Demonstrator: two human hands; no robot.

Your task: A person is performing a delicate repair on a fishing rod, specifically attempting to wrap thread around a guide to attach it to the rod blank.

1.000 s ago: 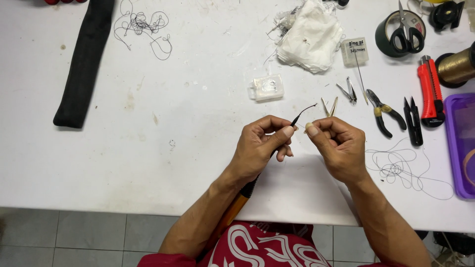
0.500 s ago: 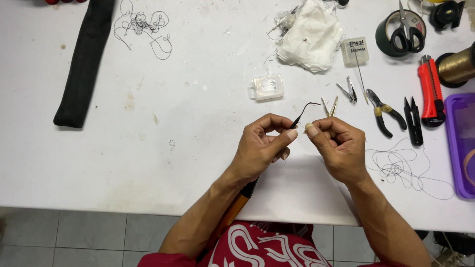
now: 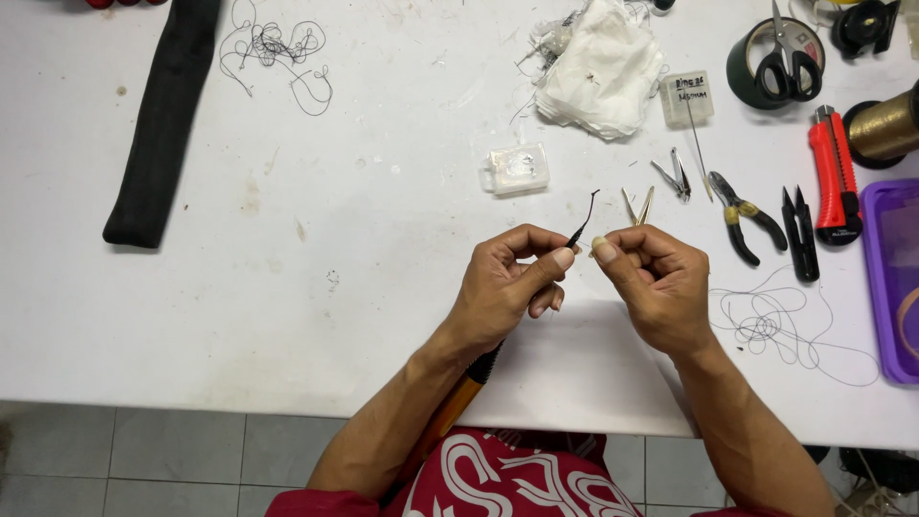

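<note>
Head view: left hand (image 3: 507, 287) pinches a thin black rod (image 3: 582, 222) just above the white worktop (image 3: 335, 316), grip closed on it; right hand (image 3: 656, 282) pinches narrow beside it, perhaps on thread too fine to see, likely threading; the next move wants steady fingertip alignment

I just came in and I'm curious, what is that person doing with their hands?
A person sits at a white table. Their left hand pinches a thin black rod whose bent tip pokes upward. Their right hand is curled close beside it, fingertips nearly meeting. Small pliers, scissors and loose black thread lie nearby.
</note>
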